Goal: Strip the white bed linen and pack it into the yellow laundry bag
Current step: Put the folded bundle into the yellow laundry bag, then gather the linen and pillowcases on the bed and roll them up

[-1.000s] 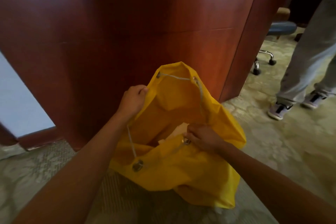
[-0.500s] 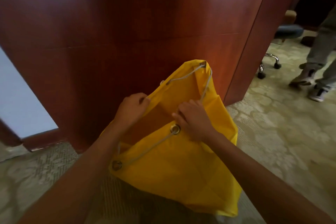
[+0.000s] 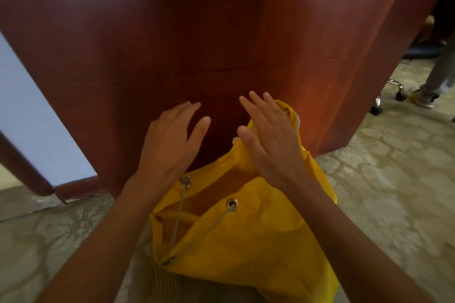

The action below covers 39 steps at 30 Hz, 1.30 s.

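**Open hands above the yellow laundry bag**

The left hand (image 3: 172, 141) is open, fingers straight and slightly spread, palm turned down and away, holding nothing; it hangs in front of the dark red polished wooden panel (image 3: 197, 32) with no visible contact. The right hand (image 3: 268, 140) is likewise open, fingers extended and thumb out to the side, its palm over the raised far edge of the bright yellow fabric laundry bag (image 3: 246, 241); whether the palm rests on the cloth or only hovers above it cannot be told. Both bare forearms reach in from the lower corners of the head view.

The bag stands on the floor directly below the hands, against the foot of the wooden panel, its mouth slack and partly folded. A pale grey drawstring cord (image 3: 177, 219) runs through two round metal eyelets (image 3: 232, 204) at the near rim. The inside of the bag is in shadow and its contents are not visible.

Patterned beige-green carpet (image 3: 394, 192) covers the floor. At the far right, the wheeled chrome base of an office chair (image 3: 387, 96) sits near a second person's grey trouser leg (image 3: 440, 74) and shoe.
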Motion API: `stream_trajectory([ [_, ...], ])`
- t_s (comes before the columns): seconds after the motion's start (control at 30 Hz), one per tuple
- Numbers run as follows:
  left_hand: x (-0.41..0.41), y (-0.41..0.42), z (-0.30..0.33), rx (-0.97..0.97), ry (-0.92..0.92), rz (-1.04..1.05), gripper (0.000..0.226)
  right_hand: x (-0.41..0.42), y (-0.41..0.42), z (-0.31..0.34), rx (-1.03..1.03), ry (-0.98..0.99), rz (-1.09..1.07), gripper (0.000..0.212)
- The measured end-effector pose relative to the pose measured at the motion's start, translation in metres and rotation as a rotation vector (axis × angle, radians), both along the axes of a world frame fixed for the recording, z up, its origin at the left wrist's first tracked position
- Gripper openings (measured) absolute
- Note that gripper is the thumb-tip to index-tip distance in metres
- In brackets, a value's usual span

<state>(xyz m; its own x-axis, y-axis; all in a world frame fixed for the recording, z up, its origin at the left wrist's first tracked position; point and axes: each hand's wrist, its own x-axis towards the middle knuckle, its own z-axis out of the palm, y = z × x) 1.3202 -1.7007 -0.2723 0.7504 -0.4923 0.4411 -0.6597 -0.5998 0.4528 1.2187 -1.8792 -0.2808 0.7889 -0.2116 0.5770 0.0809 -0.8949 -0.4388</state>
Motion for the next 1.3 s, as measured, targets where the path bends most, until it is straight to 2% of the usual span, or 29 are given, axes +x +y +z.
stream_trajectory([
  [0.17, -0.019, 0.029, 0.058, 0.171, -0.104, 0.088, 0.075, 0.005, 0.016, 0.055, 0.093, 0.034, 0.037, 0.063],
  [0.3, -0.045, 0.055, 0.136, 0.241, -0.109, 0.176, 0.075, 0.0, 0.035, 0.124, 0.087, 0.122, 0.052, 0.064],
  [0.47, -0.091, 0.101, 0.263, 0.233, -0.049, 0.309, 0.073, -0.023, 0.074, 0.251, 0.053, 0.222, 0.107, 0.068],
  [0.6, -0.144, 0.149, 0.379, 0.219, 0.071, 0.45, 0.073, -0.056, 0.117, 0.367, 0.009, 0.313, 0.198, 0.067],
  [0.77, -0.223, 0.21, 0.51, 0.205, 0.161, 0.63, 0.071, -0.099, 0.187, 0.5, -0.059, 0.361, 0.389, 0.069],
  [0.9, -0.298, 0.274, 0.591, 0.198, 0.214, 0.833, 0.072, -0.137, 0.254, 0.582, -0.098, 0.352, 0.56, 0.071],
  [1.07, -0.406, 0.349, 0.654, 0.18, 0.22, 1.056, 0.073, -0.195, 0.347, 0.648, -0.105, 0.328, 0.805, 0.069],
  [1.3, -0.565, 0.451, 0.686, 0.137, 0.262, 1.358, 0.075, -0.303, 0.492, 0.688, -0.137, 0.284, 1.129, 0.069],
])
